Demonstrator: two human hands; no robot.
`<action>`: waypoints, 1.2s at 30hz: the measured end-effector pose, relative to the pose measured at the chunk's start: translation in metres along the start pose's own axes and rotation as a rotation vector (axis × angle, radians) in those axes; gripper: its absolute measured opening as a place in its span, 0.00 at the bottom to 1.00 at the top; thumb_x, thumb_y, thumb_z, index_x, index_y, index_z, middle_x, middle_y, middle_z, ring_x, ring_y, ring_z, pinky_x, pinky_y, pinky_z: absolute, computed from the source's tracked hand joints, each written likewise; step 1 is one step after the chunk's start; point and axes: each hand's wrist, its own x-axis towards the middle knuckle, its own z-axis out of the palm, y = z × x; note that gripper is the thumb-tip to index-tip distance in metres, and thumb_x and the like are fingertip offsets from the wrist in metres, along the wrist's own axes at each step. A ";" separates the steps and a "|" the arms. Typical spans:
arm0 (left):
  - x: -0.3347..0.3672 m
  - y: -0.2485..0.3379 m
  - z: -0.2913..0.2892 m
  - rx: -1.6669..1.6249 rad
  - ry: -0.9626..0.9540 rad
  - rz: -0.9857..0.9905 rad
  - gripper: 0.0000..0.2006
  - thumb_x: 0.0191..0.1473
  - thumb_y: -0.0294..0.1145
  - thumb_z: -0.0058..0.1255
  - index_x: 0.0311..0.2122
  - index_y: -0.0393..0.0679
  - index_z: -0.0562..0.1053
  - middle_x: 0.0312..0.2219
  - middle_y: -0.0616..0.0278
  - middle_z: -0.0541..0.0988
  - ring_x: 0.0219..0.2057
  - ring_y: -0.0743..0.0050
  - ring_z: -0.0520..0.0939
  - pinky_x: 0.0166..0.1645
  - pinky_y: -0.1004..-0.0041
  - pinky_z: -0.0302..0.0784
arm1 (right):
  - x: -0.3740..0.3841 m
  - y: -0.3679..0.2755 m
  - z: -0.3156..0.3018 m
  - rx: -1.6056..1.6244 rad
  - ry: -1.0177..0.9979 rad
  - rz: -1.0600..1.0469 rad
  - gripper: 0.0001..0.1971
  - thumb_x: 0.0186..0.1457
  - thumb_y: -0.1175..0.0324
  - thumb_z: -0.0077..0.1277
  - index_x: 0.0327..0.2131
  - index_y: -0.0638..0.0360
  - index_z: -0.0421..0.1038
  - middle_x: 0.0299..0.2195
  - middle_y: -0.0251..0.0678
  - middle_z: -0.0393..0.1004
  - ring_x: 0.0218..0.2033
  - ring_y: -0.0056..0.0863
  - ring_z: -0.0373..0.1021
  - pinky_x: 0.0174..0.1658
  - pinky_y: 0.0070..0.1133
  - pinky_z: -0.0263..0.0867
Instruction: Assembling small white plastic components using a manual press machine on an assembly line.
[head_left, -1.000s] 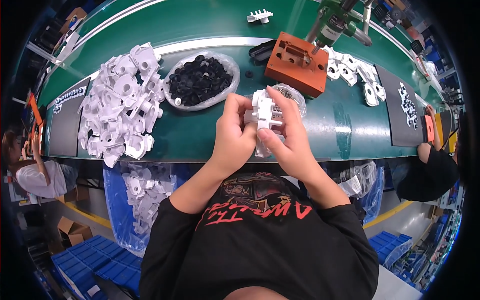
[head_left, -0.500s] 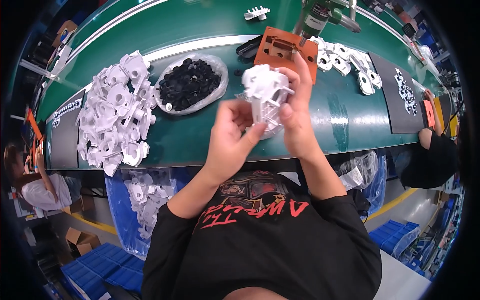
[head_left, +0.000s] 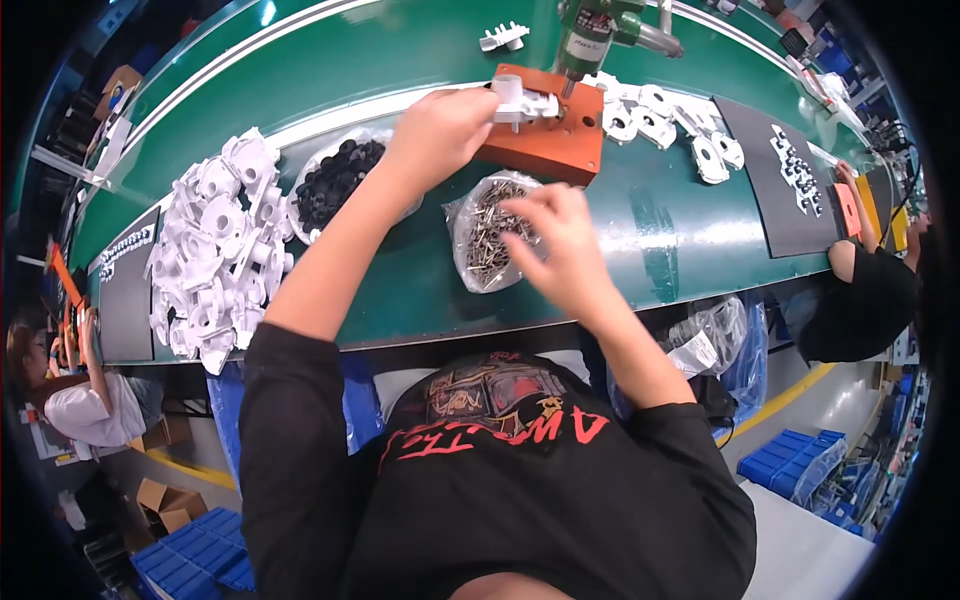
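Observation:
My left hand (head_left: 440,130) grips a white plastic housing (head_left: 510,100) with a round collar, at the orange fixture block (head_left: 535,150). Over a bag of small metal screws (head_left: 487,240) hovers my right hand (head_left: 560,240), its thumb and fingers apart and nothing visible between them. Just above the block, the green power driver (head_left: 588,40) points its tip downward. Left of the screws, partly behind my left forearm, sits a bag of black round parts (head_left: 335,185).
A big heap of white housings (head_left: 215,240) covers the left of the green bench (head_left: 640,240). More white parts (head_left: 655,120) lie right of the fixture. Black mats (head_left: 775,190) with small parts rest at both sides. Other people (head_left: 860,300) sit at either end.
My left hand has carried the white housing up to the orange block. My right hand has let go of it and dropped to the screws, which were mostly hidden before.

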 end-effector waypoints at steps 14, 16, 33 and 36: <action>0.025 -0.036 0.077 -0.085 -0.230 0.105 0.04 0.49 0.30 0.44 0.31 0.45 0.71 0.30 0.59 0.76 0.34 0.58 0.77 0.36 0.63 0.72 | -0.003 0.008 0.023 -0.151 0.015 -0.087 0.10 0.39 0.70 0.57 0.30 0.52 0.70 0.28 0.30 0.65 0.34 0.33 0.60 0.36 0.28 0.54; 0.023 -0.038 0.077 -0.120 -0.164 0.107 0.05 0.50 0.31 0.44 0.31 0.45 0.71 0.30 0.60 0.76 0.35 0.58 0.77 0.37 0.63 0.72 | -0.002 0.007 0.025 -0.155 0.010 -0.082 0.10 0.39 0.70 0.57 0.29 0.52 0.70 0.28 0.30 0.65 0.34 0.33 0.60 0.36 0.28 0.54; 0.009 -0.026 0.059 0.048 -0.098 0.001 0.14 0.50 0.37 0.43 0.41 0.46 0.73 0.34 0.52 0.76 0.41 0.56 0.75 0.48 0.63 0.67 | -0.001 0.001 0.026 -0.139 0.071 -0.068 0.07 0.42 0.73 0.56 0.28 0.52 0.73 0.26 0.28 0.67 0.30 0.30 0.60 0.34 0.26 0.51; 0.003 -0.040 0.014 -0.193 -0.262 -0.506 0.14 0.48 0.32 0.43 0.42 0.44 0.72 0.38 0.49 0.75 0.43 0.52 0.74 0.48 0.60 0.68 | -0.001 0.002 0.023 -0.034 0.039 -0.013 0.06 0.44 0.74 0.54 0.29 0.53 0.73 0.28 0.29 0.69 0.31 0.29 0.61 0.37 0.25 0.52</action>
